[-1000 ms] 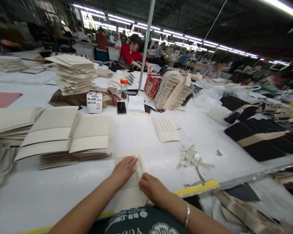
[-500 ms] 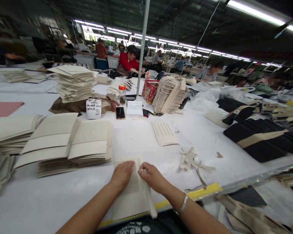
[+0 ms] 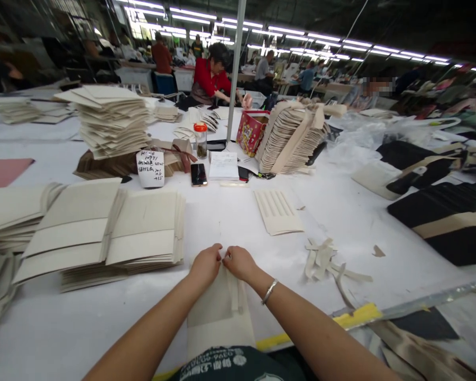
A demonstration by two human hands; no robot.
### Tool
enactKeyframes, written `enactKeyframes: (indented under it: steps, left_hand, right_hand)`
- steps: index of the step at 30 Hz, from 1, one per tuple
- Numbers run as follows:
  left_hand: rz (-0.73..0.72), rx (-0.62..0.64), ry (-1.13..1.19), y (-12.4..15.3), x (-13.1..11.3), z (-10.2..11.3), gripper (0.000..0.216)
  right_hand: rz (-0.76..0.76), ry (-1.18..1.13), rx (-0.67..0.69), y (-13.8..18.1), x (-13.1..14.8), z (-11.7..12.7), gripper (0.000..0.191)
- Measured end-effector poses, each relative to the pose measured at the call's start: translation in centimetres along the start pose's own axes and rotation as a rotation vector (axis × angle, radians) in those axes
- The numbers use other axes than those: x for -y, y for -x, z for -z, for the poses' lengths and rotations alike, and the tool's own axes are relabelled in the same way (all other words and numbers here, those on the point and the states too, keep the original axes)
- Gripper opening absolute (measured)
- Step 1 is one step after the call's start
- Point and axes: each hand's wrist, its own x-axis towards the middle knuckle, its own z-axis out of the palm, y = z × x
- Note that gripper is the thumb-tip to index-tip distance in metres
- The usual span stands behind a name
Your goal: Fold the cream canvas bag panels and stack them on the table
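Observation:
A cream fabric panel (image 3: 210, 312) lies flat in front of me, its near end against my shirt. Along its right side runs a narrow cream strip (image 3: 235, 296), lying lengthwise on the panel. At the far end of the panel, my left hand (image 3: 206, 263) is closed in a pinch at the edge. My right hand (image 3: 240, 262) is almost touching it, fingers closed round the far end of the strip. The fingers partly hide the material between them.
Stacked cream panels (image 3: 143, 227) stand to the left. A slotted cream piece (image 3: 278, 211), scrap strips (image 3: 321, 259) and black pieces (image 3: 448, 222) lie to the right. Behind are a phone (image 3: 199, 174), a jar (image 3: 200, 142), a pole (image 3: 236, 74) and a co-worker in red (image 3: 210, 79).
Both hands have moved away from me to the panel's far end and closer together. The strip's near end, which hung past the table edge, now lies on the panel. My view has tilted down.

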Motion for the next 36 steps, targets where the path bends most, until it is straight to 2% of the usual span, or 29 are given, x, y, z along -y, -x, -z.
enactKeyframes:
  steps: [8,12,16,18,21,26,30,32,36]
  left_hand:
    - [-0.134,0.064,0.072,-0.3,1.1,-0.3,0.047]
    - [-0.243,0.004,0.157,1.7,2.6,-0.7,0.046]
    - [-0.269,-0.075,-0.021,4.3,3.4,-0.9,0.038]
    - [-0.258,-0.012,-0.136,5.2,3.2,-0.6,0.034]
    - [-0.269,0.120,-0.242,5.7,2.7,0.1,0.044]
    - [-0.285,0.163,-0.339,5.8,1.5,0.9,0.063]
    - [-0.253,0.156,-0.337,6.1,1.3,0.6,0.065]
    - [-0.243,0.152,-0.307,6.4,1.5,0.4,0.068]
    - [-0.235,0.143,-0.286,6.8,1.8,0.2,0.078]
  right_hand:
    - [-0.036,0.028,-0.002,0.3,0.4,-0.4,0.018]
    - [-0.026,0.017,-0.028,0.7,0.4,-0.7,0.016]
    - [0.012,0.026,-0.040,1.6,0.5,-0.5,0.018]
    - [0.118,0.030,-0.052,2.0,0.6,-0.3,0.024]
    - [0.256,0.065,-0.017,1.9,0.8,0.0,0.025]
    - [0.223,0.159,0.113,0.4,1.3,0.4,0.021]
    - [0.258,0.167,0.136,1.6,1.5,-0.1,0.014]
    - [0.307,0.134,0.107,2.6,1.4,-0.5,0.012]
    - [0.342,0.016,-0.050,4.2,1.4,-1.1,0.011]
